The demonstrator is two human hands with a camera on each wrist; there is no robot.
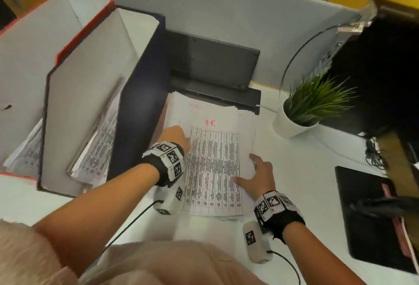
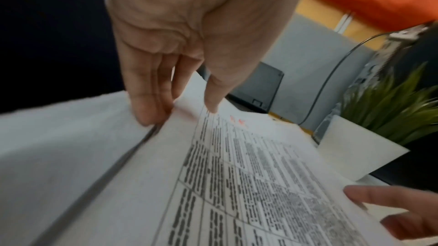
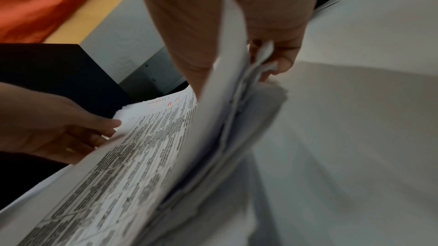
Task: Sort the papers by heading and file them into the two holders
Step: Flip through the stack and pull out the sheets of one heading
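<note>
Both holders, the red-edged holder and the navy holder, already contain sheets; beside the navy one, I pinch the "HR" sheet with my left hand and my right hand, seemingly atop a remaining stack.

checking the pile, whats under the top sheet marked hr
More white printed sheets, edges fanned at the right hand; one red heading peeks out beyond. Their text and count are covered.

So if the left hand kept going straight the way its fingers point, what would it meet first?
Probably the black device behind the paper stack. The left hand points along the stack's far left corner toward it, though depth is unclear.
</note>
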